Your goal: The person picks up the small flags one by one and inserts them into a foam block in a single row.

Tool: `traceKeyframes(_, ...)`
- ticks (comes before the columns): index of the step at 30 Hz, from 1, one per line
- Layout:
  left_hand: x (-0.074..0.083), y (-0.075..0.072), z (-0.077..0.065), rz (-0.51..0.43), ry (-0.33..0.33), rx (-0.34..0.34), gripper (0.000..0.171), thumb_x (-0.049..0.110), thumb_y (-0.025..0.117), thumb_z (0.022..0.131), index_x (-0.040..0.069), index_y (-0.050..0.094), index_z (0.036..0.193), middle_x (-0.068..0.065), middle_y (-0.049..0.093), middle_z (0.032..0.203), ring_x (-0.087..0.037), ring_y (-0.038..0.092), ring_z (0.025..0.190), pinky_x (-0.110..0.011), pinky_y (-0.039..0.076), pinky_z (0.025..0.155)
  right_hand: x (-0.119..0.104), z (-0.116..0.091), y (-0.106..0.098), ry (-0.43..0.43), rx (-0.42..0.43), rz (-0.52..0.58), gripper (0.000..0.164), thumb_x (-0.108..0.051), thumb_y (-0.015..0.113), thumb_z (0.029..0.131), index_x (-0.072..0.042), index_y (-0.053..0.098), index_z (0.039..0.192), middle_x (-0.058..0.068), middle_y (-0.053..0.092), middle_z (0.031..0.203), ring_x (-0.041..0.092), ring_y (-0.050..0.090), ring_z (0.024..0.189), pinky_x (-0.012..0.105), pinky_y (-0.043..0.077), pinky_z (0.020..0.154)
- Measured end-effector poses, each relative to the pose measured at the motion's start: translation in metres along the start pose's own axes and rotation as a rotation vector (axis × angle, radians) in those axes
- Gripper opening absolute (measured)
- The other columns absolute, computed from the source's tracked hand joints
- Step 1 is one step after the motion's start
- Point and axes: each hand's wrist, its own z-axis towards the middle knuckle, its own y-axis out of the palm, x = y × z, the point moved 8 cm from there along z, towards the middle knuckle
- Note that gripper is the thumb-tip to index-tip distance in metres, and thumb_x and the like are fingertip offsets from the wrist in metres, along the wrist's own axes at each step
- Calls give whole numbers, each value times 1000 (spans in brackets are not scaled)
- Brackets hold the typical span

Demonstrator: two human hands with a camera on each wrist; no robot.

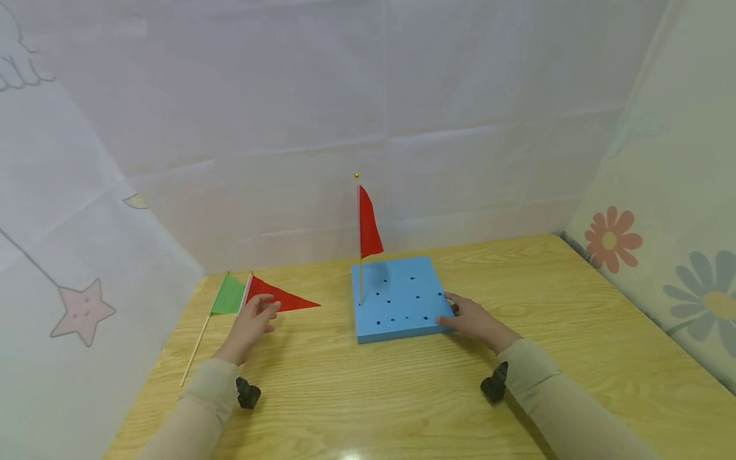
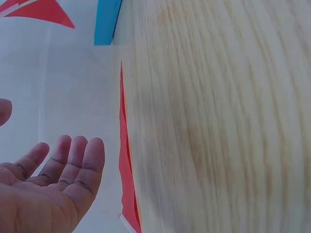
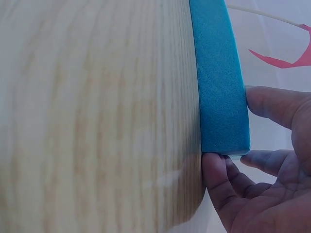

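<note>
A blue foam block point(image 1: 402, 287) with small holes in its top lies on the table. My right hand point(image 1: 474, 322) grips its right edge, thumb on the top face and fingers against the side. One red triangular flag point(image 1: 369, 227) stands upright in a hole at the block's left side. My left hand point(image 1: 253, 322) hovers with loosely bent fingers over a second red triangular flag point(image 1: 290, 301) lying on the table; in the left wrist view nothing is in the palm. To its left lies a green flag point(image 1: 228, 296) on a thin wooden stick.
The wood-grain table point(image 1: 356, 396) reaches back to a white cloth backdrop point(image 1: 287, 128). A patterned cloth with printed flowers point(image 1: 611, 240) hangs on the right, and one with a printed star point(image 1: 83, 312) on the left.
</note>
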Motion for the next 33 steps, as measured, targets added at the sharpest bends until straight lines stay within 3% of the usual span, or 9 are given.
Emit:
traceKeyframes(8, -13, -17, -9, 51, -25, 20, 55, 24, 50, 111, -8, 32, 152, -30, 43, 146, -46, 46, 132, -53, 49, 103, 0, -4, 3, -5, 4, -9, 78, -20, 68, 102, 15, 23, 156, 43, 44, 141, 55, 45, 131, 60, 47, 100)
traceKeyframes(15, -16, -36, -21, 87, -66, 58, 59, 26, 49, 111, -10, 28, 153, -33, 40, 145, -49, 45, 132, -54, 49, 102, -1, -3, 3, -8, 6, -20, 78, -20, 68, 101, 16, 24, 155, 41, 47, 138, 54, 48, 129, 59, 47, 98)
traceKeyframes(22, -24, -56, -25, 110, -113, 77, 61, 26, 46, 111, -11, 25, 154, -34, 40, 144, -49, 46, 129, -56, 45, 105, -5, -2, 2, -21, 9, -36, 77, -21, 67, 102, 16, 24, 155, 43, 44, 141, 55, 45, 132, 62, 45, 101)
traceKeyframes(33, -39, -66, -31, 127, -140, 73, 60, 24, 46, 112, -16, 25, 150, -36, 41, 137, -47, 47, 125, -56, 44, 102, -7, -3, -1, -49, 9, -66, 76, -19, 67, 102, 19, 25, 153, 44, 46, 138, 56, 46, 130, 61, 46, 100)
